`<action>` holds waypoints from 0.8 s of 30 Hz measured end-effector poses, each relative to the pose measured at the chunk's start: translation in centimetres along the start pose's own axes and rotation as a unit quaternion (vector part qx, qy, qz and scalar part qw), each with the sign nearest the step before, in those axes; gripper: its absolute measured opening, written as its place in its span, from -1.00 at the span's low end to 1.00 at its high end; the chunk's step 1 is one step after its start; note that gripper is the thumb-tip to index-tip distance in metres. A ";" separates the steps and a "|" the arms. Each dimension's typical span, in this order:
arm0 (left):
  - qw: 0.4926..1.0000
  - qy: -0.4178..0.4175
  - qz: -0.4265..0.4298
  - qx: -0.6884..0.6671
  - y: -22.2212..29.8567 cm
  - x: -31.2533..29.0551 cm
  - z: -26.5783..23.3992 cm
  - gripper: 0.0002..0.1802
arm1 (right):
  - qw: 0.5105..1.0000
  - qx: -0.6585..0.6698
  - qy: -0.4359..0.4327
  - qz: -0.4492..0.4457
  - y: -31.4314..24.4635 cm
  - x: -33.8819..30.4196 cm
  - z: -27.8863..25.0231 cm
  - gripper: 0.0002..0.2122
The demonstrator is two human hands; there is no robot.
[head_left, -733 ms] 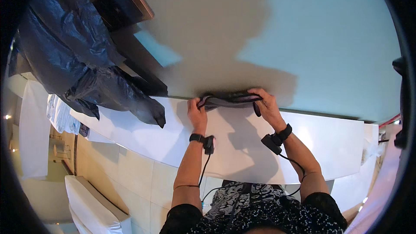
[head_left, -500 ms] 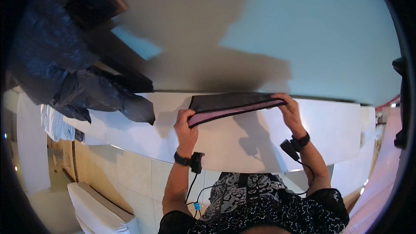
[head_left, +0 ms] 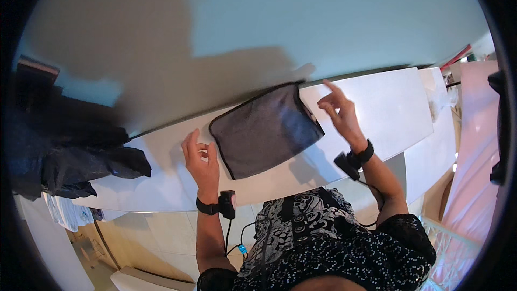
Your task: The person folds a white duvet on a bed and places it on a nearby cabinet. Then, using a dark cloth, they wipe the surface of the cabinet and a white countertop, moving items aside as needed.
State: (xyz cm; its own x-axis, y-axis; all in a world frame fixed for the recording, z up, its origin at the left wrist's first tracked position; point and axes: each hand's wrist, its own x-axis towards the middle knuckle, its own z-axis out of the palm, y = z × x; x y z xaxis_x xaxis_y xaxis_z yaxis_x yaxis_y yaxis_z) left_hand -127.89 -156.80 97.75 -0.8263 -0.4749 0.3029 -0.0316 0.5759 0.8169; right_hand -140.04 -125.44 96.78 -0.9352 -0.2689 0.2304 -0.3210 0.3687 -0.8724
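A dark grey cloth (head_left: 266,132) with black edging lies spread on the white table (head_left: 377,108), its far edge close to the wall. Its underside is hidden, apart from a thin pale strip at the right edge. My left hand (head_left: 200,156) hovers beside the cloth's left edge with bent, parted fingers and nothing in them. Off the right edge, my right hand (head_left: 340,112) is raised, fingers apart and holding nothing. Each wrist wears a black strap with a small dark device and a cable.
Black plastic bags (head_left: 97,164) cover the table's left end, with a stack of folded white-blue cloths (head_left: 65,210) below them. A blue-green wall (head_left: 323,27) runs along the far side. Pink fabric (head_left: 476,145) hangs at the right, near a clear plastic bag (head_left: 444,99).
Both hands have let go of the cloth, which was held up folded with its pink side showing. It now lies flat, grey side up. The view has turned.
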 end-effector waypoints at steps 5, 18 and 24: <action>0.972 -0.186 0.077 0.116 -3.9 -4.6 4.6 -0.49 | 0.980 -0.115 -0.134 -0.086 -0.5 -4.2 5.7 -0.57; 0.886 -0.284 0.127 0.344 -3.5 -4.7 7.1 -0.26 | 0.904 -0.331 -0.199 -0.182 3.4 -0.3 9.3 -0.49; 0.891 -0.261 0.137 0.344 -5.6 -1.9 7.7 -0.27 | 0.903 -0.334 -0.186 -0.198 3.8 0.6 10.7 -0.47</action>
State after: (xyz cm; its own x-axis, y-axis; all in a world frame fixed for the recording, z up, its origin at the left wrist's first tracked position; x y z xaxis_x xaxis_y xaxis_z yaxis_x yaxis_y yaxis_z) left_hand -130.50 -154.00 88.86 -0.9994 0.0170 0.0293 0.0225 0.9800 0.1977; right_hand -140.24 -133.69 88.97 -0.6524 -0.7317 0.1976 -0.7536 0.5988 -0.2711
